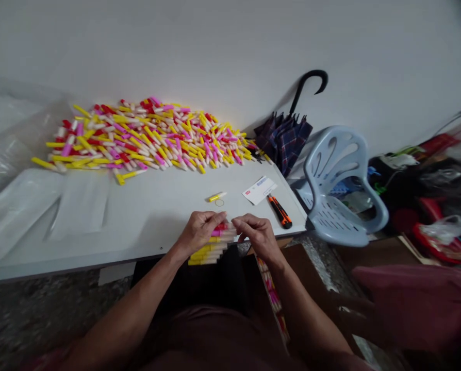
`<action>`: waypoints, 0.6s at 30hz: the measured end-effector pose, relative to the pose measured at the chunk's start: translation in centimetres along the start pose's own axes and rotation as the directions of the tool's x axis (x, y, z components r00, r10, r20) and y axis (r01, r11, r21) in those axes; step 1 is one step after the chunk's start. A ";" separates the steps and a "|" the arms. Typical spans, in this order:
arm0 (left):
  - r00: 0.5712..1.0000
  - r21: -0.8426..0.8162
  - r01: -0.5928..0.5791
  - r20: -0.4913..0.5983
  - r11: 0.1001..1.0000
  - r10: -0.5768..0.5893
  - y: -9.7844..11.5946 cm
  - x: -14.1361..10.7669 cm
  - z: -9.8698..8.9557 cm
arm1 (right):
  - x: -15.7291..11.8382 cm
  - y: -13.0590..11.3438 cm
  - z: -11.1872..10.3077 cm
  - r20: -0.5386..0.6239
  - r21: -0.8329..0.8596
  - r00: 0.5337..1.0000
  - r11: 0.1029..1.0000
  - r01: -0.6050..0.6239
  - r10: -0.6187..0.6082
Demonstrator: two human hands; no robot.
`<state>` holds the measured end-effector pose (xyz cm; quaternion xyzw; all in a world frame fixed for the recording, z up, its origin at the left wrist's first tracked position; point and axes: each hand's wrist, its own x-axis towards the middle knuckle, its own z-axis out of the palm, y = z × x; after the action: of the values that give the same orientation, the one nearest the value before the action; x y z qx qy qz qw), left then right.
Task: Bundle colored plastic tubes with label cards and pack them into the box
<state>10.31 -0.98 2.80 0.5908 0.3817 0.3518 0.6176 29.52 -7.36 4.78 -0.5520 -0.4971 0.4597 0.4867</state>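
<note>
A row of several short marker-like tubes [211, 248], with yellow, pink and red ends and whitish bodies, lies side by side at the table's front edge, apparently in a clear sleeve. My left hand [204, 226] grips its upper left part between thumb and fingers. At the upper right end my right hand [256, 233] is closed in a pinch; what lies between its fingertips is too small to make out. Just beyond my hands, a single yellow-and-white tube [217, 196] rests on the table beside a thin rubber band [219, 203].
A large heap of similar tubes [153, 139] covers the table's back. Clear plastic sleeves [81, 201] lie left. At right are a white card [259, 189], an orange-black utility knife [280, 210], a folded umbrella [282, 136] and a pale blue chair [336, 185]. Below stands a box of tubes [271, 293].
</note>
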 end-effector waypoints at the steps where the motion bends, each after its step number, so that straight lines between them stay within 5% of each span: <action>1: 1.000 0.014 -0.003 0.010 1.000 0.003 0.0 0.0 0.3 | -0.4 0.1 -0.2 -0.021 -0.022 0.999 0.999 0.024 -0.025; 7: 0.998 -0.001 -0.005 0.065 1.000 0.005 -0.1 -0.2 1.9 | -2.3 0.2 -0.9 -0.119 -0.127 0.976 0.977 0.169 -0.185; 12: 0.982 -0.030 -0.048 0.179 0.998 0.053 -0.1 -0.1 2.8 | -3.3 -0.4 -1.7 -0.207 -0.111 0.968 0.987 0.118 -0.139; 18: 0.976 -0.055 -0.092 0.192 0.994 0.101 0.5 0.2 4.1 | -5.6 -4.5 -5.6 -0.300 -0.343 0.914 0.925 0.165 -0.274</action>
<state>14.07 -2.68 3.38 0.6259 0.2823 0.3304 0.6476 34.13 -13.23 10.00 -0.6331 -0.5302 0.2142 0.5218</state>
